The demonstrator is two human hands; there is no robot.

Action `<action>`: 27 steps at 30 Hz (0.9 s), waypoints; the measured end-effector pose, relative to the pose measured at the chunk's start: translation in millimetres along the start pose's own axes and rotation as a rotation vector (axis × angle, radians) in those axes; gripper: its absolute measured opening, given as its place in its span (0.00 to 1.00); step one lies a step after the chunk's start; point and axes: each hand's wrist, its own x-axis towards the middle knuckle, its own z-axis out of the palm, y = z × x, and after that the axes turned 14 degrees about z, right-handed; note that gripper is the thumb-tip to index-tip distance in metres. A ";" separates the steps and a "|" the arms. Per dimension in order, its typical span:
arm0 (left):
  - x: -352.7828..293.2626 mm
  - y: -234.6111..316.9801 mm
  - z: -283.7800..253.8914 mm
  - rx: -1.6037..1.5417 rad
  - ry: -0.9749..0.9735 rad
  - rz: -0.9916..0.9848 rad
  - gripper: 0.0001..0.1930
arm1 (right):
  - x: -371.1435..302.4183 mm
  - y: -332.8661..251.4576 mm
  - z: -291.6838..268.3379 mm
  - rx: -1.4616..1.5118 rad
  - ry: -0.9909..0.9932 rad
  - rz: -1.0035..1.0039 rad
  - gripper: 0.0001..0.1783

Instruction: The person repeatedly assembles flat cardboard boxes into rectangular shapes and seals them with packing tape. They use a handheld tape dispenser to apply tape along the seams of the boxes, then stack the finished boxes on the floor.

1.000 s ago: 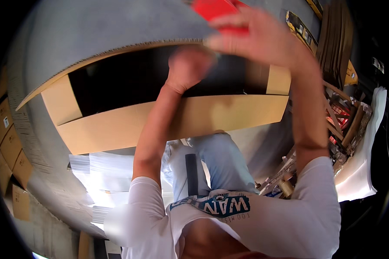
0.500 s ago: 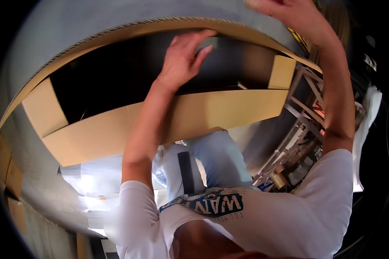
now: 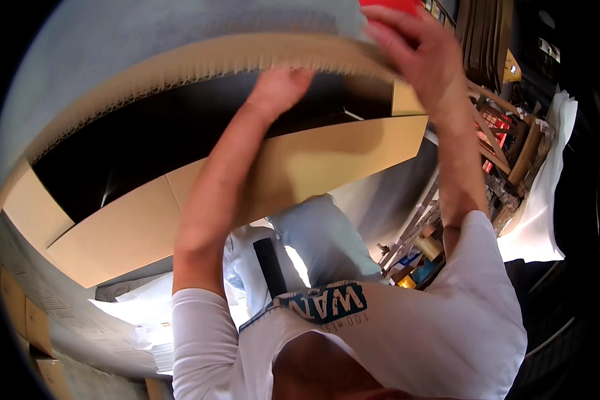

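A large cardboard box (image 3: 147, 220) stands in front of me, with a dark interior. Its far flap (image 3: 267, 50) tilts over the opening, and its corrugated edge is blurred. My left hand (image 3: 280, 90) reaches across the opening to the underside of that flap; its fingertips are hidden behind the edge. At the flap's right end is my right hand (image 3: 420, 60), fingers bent and thumb apart, with no object visible between them. Just above its fingers, a red thing (image 3: 388, 5) is cut off by the picture's top; I cannot tell whether the hand touches it.
Brown slats or folded board (image 3: 483, 40) stand at the far right. Below them is a wooden frame (image 3: 493, 133) among red and mixed items. White sheeting (image 3: 547, 180) hangs at the right edge. More cardboard boxes (image 3: 27, 313) line the left side.
The far flap has tipped toward me over the opening. My left fingers have gone behind its edge. My right hand has come left and nearer, and the red thing has appeared at the top.
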 end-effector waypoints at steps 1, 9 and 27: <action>-1.6 -17.6 -4.8 0.169 -0.077 0.179 0.17 | -10.2 4.4 7.5 -0.157 0.117 -0.130 0.12; -8.8 18.4 -45.8 0.456 -0.321 0.285 0.18 | -55.5 44.4 82.5 -0.153 0.562 -0.185 0.17; -80.8 135.7 -117.6 0.990 -0.504 0.296 0.35 | -37.7 95.6 105.0 -0.309 0.449 -0.306 0.28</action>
